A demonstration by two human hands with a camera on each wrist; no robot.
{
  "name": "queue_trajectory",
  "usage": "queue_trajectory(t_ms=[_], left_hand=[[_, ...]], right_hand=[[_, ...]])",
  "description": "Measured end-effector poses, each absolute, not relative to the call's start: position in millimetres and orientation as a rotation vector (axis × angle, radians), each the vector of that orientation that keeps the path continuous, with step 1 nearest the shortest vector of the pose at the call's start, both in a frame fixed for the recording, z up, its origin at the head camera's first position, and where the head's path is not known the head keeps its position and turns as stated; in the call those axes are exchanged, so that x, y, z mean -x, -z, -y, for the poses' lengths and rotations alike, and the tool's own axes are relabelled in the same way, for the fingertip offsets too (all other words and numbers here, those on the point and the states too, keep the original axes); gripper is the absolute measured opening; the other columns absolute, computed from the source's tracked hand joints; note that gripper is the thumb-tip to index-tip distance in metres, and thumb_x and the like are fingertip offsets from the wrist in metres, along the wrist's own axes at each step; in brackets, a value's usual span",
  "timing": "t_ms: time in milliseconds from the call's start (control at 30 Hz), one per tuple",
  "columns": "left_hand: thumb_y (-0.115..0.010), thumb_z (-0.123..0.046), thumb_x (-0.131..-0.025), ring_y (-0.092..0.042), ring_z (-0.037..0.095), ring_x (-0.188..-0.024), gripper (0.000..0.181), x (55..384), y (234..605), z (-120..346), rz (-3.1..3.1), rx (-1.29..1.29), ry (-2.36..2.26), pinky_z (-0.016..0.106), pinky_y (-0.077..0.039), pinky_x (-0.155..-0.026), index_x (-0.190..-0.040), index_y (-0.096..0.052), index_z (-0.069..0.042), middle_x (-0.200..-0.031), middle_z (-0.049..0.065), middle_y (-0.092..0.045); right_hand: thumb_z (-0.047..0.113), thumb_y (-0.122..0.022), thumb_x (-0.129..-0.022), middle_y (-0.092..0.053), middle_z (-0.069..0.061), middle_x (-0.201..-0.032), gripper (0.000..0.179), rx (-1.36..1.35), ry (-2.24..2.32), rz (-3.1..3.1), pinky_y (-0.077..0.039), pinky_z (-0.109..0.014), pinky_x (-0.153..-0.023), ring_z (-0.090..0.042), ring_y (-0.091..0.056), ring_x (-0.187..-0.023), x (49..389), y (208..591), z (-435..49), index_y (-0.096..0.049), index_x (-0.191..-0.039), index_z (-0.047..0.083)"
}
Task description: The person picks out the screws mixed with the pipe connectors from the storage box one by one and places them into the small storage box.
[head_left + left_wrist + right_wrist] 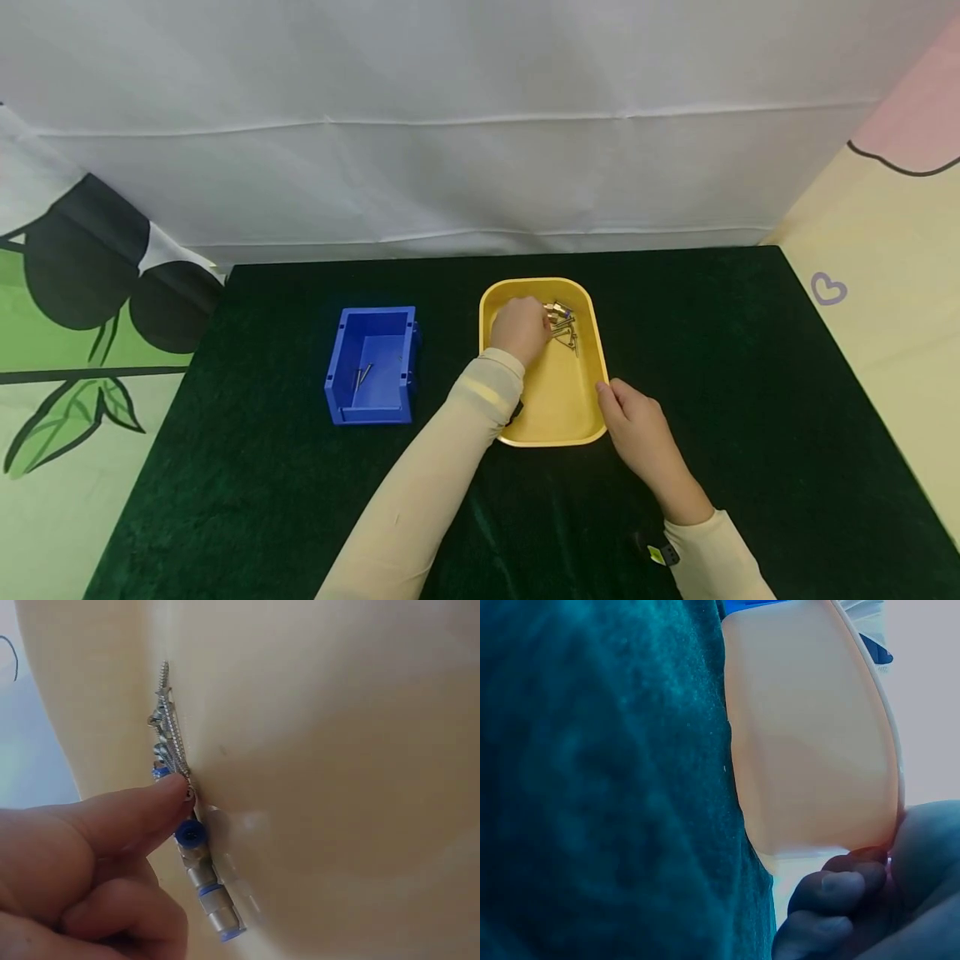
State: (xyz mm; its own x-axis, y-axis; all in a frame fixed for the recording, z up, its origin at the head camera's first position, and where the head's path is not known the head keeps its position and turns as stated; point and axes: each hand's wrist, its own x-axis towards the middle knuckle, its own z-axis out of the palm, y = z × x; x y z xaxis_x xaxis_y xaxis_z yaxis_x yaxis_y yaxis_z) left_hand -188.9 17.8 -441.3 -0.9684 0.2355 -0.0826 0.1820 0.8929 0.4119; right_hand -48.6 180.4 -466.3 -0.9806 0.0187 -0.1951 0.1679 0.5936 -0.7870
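Observation:
In the head view, a yellow tray [557,396] lies on the dark green cloth. My left hand [519,327] reaches inside, at the far end. Close up in the left wrist view, the left hand's fingertips pinch a screw [189,795], of which mostly the head shows. Around it, against the tray wall, lie several long screws [174,727] and metal tube fittings with blue ends [217,907]. My right hand [641,429] grips the tray's near right rim, thumb at the top edge and curled fingers [840,889] under the outer side.
Left of the tray stands a blue open-front bin [378,311] with a few screws [363,375] on its floor. A white curtain [480,183] hangs behind the table's far edge. Printed cloth panels flank both sides.

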Motion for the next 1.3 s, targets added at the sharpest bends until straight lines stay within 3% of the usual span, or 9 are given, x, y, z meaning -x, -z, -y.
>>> queue_trajectory(t_ms=[233, 700, 867, 1133, 1300], left_hand=[[-0.066, -0.010, -0.091, -0.044, 0.012, -0.051, 0.036, 189.1, 441.4, -13.0, -2.905, -0.338, -0.688, 0.024, -0.035, -0.052, -0.057, -0.055, -0.014, -0.053, -0.004, -0.043], [-0.071, -0.017, -0.092, -0.049, 0.011, -0.056, 0.027, 175.8, 426.5, -8.8, -2.927, -0.390, -0.814, 0.020, -0.035, -0.053, -0.066, -0.067, -0.012, -0.060, -0.004, -0.052], [-0.070, -0.019, -0.094, -0.046, 0.010, -0.051, 0.034, 168.3, 415.3, -10.2, -2.930, -0.372, -0.845, 0.020, -0.033, -0.049, -0.062, -0.062, -0.011, -0.055, -0.004, -0.043], [-0.070, -0.021, -0.094, -0.051, 0.008, -0.058, 0.017, 161.6, 400.1, -12.8, -2.941, -0.390, -0.908, 0.018, -0.039, -0.053, -0.080, -0.074, -0.014, -0.069, -0.006, -0.061], [-0.069, -0.023, -0.095, -0.054, 0.009, -0.060, 0.014, 154.3, 390.1, -12.4, -2.872, -0.356, -1.044, 0.019, -0.043, -0.055, -0.088, -0.077, -0.013, -0.075, -0.006, -0.064]], right_hand=[[0.037, -0.041, -0.107, -0.058, -0.006, -0.075, 0.037, -0.145, 1.340, -2.662, -0.044, -0.030, -0.050, -0.024, -0.053, -0.057, 48.5, 467.4, -180.8, -0.062, -0.096, 0.010], [0.035, -0.042, -0.107, -0.055, -0.006, -0.072, 0.035, -0.126, 1.291, -2.708, -0.044, -0.030, -0.050, -0.023, -0.052, -0.055, 47.5, 464.0, -179.7, -0.061, -0.097, 0.009], [0.037, -0.041, -0.107, -0.054, -0.007, -0.072, 0.037, -0.120, 1.281, -2.704, -0.044, -0.029, -0.050, -0.023, -0.052, -0.056, 46.8, 463.8, -181.2, -0.061, -0.096, 0.009], [0.040, -0.038, -0.107, -0.053, -0.008, -0.073, 0.041, -0.129, 1.272, -2.721, -0.042, -0.029, -0.051, -0.022, -0.050, -0.057, 49.0, 459.5, -187.6, -0.060, -0.099, 0.007], [0.041, -0.039, -0.107, -0.053, -0.008, -0.073, 0.041, -0.130, 1.273, -2.710, -0.042, -0.029, -0.051, -0.022, -0.051, -0.057, 48.9, 458.1, -190.3, -0.060, -0.099, 0.006]])
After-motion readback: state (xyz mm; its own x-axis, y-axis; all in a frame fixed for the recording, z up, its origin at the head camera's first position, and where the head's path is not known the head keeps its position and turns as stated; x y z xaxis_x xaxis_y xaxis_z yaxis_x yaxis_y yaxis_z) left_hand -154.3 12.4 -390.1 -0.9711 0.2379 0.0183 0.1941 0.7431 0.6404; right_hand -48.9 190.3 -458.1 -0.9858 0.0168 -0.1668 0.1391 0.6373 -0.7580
